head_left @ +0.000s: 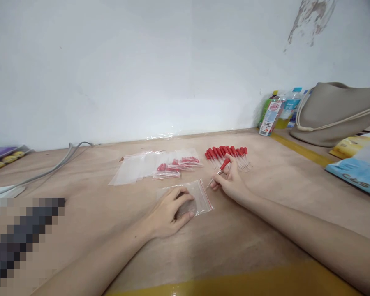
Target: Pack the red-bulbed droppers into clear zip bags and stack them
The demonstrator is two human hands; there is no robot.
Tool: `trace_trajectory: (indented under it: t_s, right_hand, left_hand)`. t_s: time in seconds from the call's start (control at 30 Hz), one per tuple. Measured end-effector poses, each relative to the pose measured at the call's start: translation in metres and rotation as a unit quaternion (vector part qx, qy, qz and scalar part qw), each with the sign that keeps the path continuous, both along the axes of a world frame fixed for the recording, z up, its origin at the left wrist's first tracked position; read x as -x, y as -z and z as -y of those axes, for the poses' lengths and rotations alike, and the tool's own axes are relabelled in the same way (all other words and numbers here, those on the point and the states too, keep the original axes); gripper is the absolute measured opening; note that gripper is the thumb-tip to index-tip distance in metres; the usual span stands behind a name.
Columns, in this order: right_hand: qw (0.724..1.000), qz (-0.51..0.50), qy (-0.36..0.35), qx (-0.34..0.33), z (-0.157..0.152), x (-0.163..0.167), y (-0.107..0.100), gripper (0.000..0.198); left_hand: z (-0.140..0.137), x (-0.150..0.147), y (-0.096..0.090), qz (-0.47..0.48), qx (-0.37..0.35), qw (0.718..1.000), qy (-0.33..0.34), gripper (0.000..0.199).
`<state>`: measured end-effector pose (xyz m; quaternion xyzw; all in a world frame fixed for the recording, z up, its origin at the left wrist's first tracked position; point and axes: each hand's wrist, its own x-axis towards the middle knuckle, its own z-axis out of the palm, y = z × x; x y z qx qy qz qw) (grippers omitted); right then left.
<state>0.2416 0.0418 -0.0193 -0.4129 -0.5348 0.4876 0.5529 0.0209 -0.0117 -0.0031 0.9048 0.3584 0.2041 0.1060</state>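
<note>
My right hand (230, 181) is closed around a dropper (224, 165) with a red rubber bulb and a thin clear tube. The tube slants down to the left, its tip close to the red-lined mouth of a clear zip bag (200, 201). My left hand (174, 207) rests on that bag with thumb and forefinger apart, covering much of its left part. Behind my right hand lies a row of droppers (223, 151) with red bulbs. Left of them are bags with red-bulbed droppers (168, 169) inside, beside a spread of flat clear bags (131, 168).
Several bottles (274, 113) and a grey drawstring bag (342, 111) stand at the back right. A blue and yellow packet (357, 168) lies at the right edge. A grey cable (54, 166) runs across the left side, near a purple and yellow package (6, 158).
</note>
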Motion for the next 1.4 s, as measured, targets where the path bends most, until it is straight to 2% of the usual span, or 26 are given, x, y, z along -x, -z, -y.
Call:
trace_trajectory:
  t_s: [0.23,0.33,0.47,0.6,0.77,0.93,1.07,1.23,1.4]
  right_hand:
    - [0.996,-0.04,-0.048,0.069,0.001,-0.002,0.009,0.04]
    - [0.993,0.026,-0.099,0.059,0.004,-0.012,0.004,0.036]
    - [0.973,0.13,-0.189,0.02,0.005,-0.023,-0.003,0.03]
    - [0.955,0.111,-0.275,-0.028,0.005,-0.021,-0.006,0.025]
    - [0.928,0.098,-0.36,-0.013,0.008,-0.012,-0.003,0.022]
    - [0.943,0.116,-0.312,-0.012,0.007,-0.008,0.0,0.024]
    - [0.946,0.154,-0.284,0.002,0.006,-0.004,0.0,0.027]
    - [0.94,0.221,-0.248,-0.072,0.007,-0.001,0.0,0.026]
    - [0.943,0.233,-0.238,-0.01,0.008,-0.005,0.0,0.031]
  left_hand:
    - [-0.003,0.008,-0.008,-0.044,0.023,0.999,-0.023,0.042]
    - [-0.005,0.015,-0.01,-0.066,0.04,0.997,0.009,0.045]
    - [-0.006,0.02,-0.008,-0.064,0.039,0.997,0.02,0.045]
    - [-0.006,0.019,-0.005,-0.059,0.041,0.997,0.032,0.043]
    - [-0.009,0.018,-0.005,-0.061,0.037,0.996,0.045,0.043]
    - [-0.009,0.018,-0.004,-0.065,0.034,0.996,0.04,0.044]
    - [-0.006,0.017,0.0,-0.027,0.016,0.999,0.024,0.042]
    - [-0.008,0.016,-0.001,0.0,0.02,1.0,0.013,0.044]
    - [-0.011,0.023,-0.009,-0.049,0.06,0.996,0.035,0.049]
